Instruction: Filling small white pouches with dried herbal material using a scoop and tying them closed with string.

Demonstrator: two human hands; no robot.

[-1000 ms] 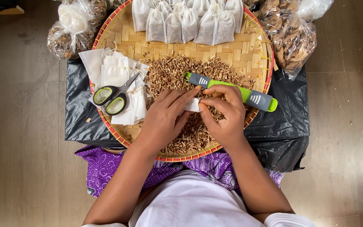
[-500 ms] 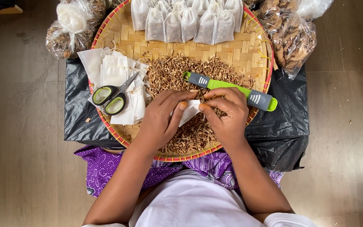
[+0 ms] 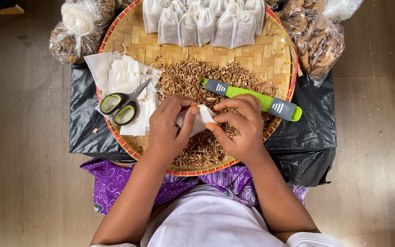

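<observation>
While I look down from the head camera, I see both hands meeting over the middle of a round woven tray (image 3: 136, 39) that sits on a black plastic bag (image 3: 309, 142). My left hand (image 3: 168, 130) and right hand (image 3: 241, 128) pinch a small white pouch (image 3: 200, 118) between them, fingers closed on its edges from either side. The pouch hangs just above a heap of dried brown shavings (image 3: 193, 82) spread across the tray. Its long axis runs roughly left to right between the two hands, tilted a little so that its upper corner points up toward the far side of the tray; I cannot tell whether its mouth is open.

Just beyond the right hand lies a green and grey measuring spoon (image 3: 250, 98), its long axis slanting from upper left down to the right, its right end reaching the tray rim. To the left of the left hand, scissors (image 3: 122, 103) with green-lined handles rest on a stack of flat empty pouches (image 3: 122, 77), blades pointing up and right toward the shavings. A row of filled pouches (image 3: 204, 20) stands along the far edge of the tray. Clear bags of dried material (image 3: 318, 34) lie on the floor at both far corners.
</observation>
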